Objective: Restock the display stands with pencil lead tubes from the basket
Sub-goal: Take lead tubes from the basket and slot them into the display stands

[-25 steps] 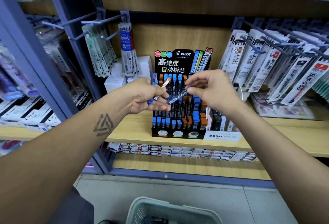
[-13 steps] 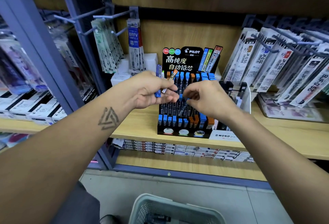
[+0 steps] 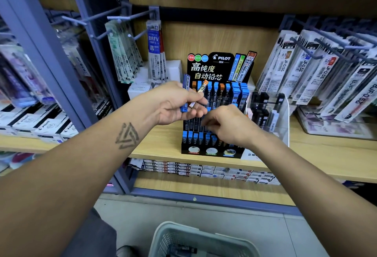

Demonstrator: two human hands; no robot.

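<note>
A black Pilot display stand sits on the wooden shelf, its tiers filled with blue- and orange-capped pencil lead tubes. My left hand hovers at the stand's upper left and grips a blue tube and an orange-capped tube. My right hand reaches down to the stand's middle row. Its fingers are curled in a pinch on a pencil lead tube that they mostly hide. The grey mesh basket stands on the floor below, with dark tubes inside.
A clear acrylic stand with black tubes stands right of the Pilot stand. Refill packs hang on hooks at left and right. White boxes sit behind my left hand. Small boxes line the lower shelf.
My right hand took a blue-capped tube from beside my left hand and lowered it to the stand's middle row. The left hand kept its two tubes. The view shifted closer.
</note>
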